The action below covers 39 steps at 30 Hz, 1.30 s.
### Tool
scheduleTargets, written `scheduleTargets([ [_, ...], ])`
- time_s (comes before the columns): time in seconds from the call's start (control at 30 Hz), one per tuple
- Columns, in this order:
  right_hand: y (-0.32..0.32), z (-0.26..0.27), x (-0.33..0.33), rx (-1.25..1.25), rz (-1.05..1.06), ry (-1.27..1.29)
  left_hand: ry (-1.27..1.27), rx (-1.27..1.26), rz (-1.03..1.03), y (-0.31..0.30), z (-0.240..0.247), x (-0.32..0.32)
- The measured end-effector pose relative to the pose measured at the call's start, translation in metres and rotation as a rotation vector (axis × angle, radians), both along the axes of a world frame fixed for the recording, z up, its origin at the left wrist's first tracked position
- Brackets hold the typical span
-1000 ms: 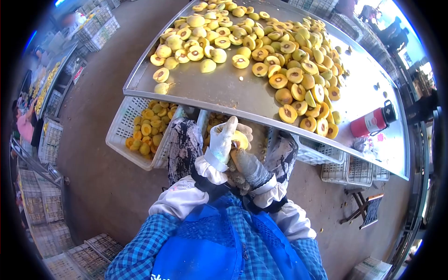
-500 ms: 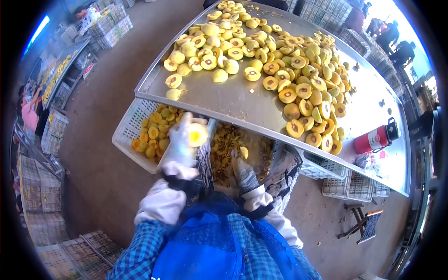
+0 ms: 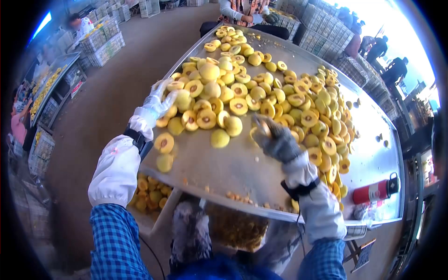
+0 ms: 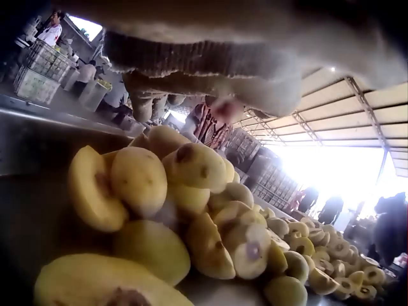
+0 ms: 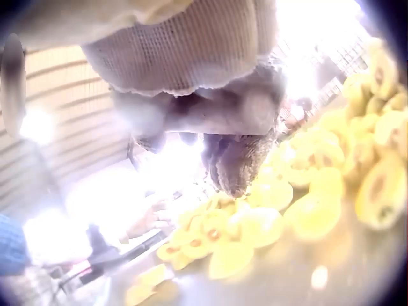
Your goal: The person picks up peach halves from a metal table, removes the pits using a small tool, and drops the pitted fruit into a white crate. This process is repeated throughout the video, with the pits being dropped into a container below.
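Note:
Yellow peach halves [image 3: 205, 119], many with the stone showing, lie heaped across a metal table [image 3: 200, 168]. My left hand [image 3: 157, 105], in a whitish glove, is at the heap's left edge, fingers extended against the outer fruit. In the left wrist view, the gloved fingers [image 4: 210, 89] reach over several halves [image 4: 139, 180]. My right hand [image 3: 277, 140], in a grey glove, is at the near side of the heap's middle, fingers bent toward the fruit. Its fingertips are blurred, and I cannot tell whether it holds anything.
Below the table's near edge, a crate holds peach pieces [image 3: 149, 193], and brownish scraps [image 3: 240, 228] lie between the knees. A red bottle [image 3: 373, 191] lies at the table's right. Another person [image 3: 245, 14] sits across the far edge. Crates [image 3: 324, 32] are stacked behind.
Both hands have risen from below the table edge to the heap, the left forward and leftward, the right forward and rightward. The peach half formerly in the left hand is out of it.

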State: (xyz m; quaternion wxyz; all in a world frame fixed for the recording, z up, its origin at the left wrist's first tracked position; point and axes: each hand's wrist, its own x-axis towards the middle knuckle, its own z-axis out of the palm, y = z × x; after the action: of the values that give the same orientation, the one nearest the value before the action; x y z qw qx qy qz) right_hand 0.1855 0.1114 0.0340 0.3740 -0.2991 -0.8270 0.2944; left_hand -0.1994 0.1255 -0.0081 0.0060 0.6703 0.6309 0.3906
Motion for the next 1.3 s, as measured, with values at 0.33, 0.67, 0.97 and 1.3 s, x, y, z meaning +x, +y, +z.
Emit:
scheduleTargets([
  [0.33,0.23,-0.009,-0.193,-0.039,-0.213,-0.696,0.027,-0.598,-0.245,0.135,0.006,-0.025],
  [0.67,0.239,-0.038,-0.146,-0.151,-0.069,-0.676,-0.555,-0.625,-0.515,0.11,-0.028,0.021],
  [0.97,0.115,-0.048,-0.033,-0.322,-0.189,-0.599,-0.091,-0.668,-0.626,0.029,-0.021,0.107],
  [1.3,0.026,-0.035,0.049,-0.066,-0.136,-0.72,0.466,-0.781,-0.51,-0.029,0.053,0.205],
])
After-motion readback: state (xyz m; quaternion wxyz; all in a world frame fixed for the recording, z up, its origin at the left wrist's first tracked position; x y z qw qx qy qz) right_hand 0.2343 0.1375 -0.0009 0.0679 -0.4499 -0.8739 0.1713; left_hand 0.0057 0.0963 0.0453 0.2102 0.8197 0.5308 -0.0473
